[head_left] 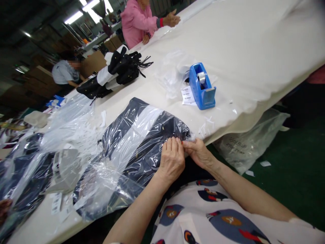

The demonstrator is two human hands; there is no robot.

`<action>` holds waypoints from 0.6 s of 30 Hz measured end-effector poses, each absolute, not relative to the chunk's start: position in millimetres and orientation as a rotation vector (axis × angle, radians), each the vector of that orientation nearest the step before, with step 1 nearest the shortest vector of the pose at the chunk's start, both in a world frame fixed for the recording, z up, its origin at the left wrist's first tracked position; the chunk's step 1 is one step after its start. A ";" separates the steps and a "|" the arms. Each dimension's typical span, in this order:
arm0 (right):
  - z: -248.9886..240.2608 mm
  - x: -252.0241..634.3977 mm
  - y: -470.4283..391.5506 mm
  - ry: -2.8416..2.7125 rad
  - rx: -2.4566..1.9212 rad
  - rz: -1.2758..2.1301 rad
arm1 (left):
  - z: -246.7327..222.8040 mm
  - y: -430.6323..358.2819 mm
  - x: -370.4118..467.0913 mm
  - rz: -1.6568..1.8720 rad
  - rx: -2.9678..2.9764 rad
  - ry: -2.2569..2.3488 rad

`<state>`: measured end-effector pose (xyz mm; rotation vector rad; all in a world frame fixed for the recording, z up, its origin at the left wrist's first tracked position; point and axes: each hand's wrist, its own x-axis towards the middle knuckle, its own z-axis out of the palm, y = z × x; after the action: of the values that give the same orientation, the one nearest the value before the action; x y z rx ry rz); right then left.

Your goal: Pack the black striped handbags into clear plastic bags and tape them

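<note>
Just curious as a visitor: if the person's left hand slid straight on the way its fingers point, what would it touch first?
The left hand points up the table, fingertips already on the clear plastic bag holding a dark folded garment. Going on, it would probably just slide over that bag; the blue tape dispenser lies further right, likely off that line.

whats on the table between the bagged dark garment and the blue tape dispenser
In the head view, mostly bare cream table lies between the bagged garment and the tape dispenser; only a white barcode label rests beside the dispenser.
</note>
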<state>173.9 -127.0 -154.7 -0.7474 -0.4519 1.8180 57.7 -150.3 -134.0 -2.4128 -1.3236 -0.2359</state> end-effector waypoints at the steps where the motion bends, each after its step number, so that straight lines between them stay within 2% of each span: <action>1: -155.0 172.5 -125.9 -0.426 -0.807 1.794 | -135.4 -151.2 59.9 -0.211 -2.408 -1.334; 7: -161.4 167.2 -119.6 -0.390 -1.011 1.632 | -142.1 -151.3 69.9 -0.141 -2.339 -1.333; 18: -146.4 178.2 -103.4 -0.537 -1.069 1.732 | -140.6 -128.1 73.0 -0.298 -2.083 -1.175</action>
<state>178.2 -103.4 -146.4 -1.0689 -0.5372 1.7322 73.0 -128.1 -140.6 -2.0834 -1.1754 -0.2982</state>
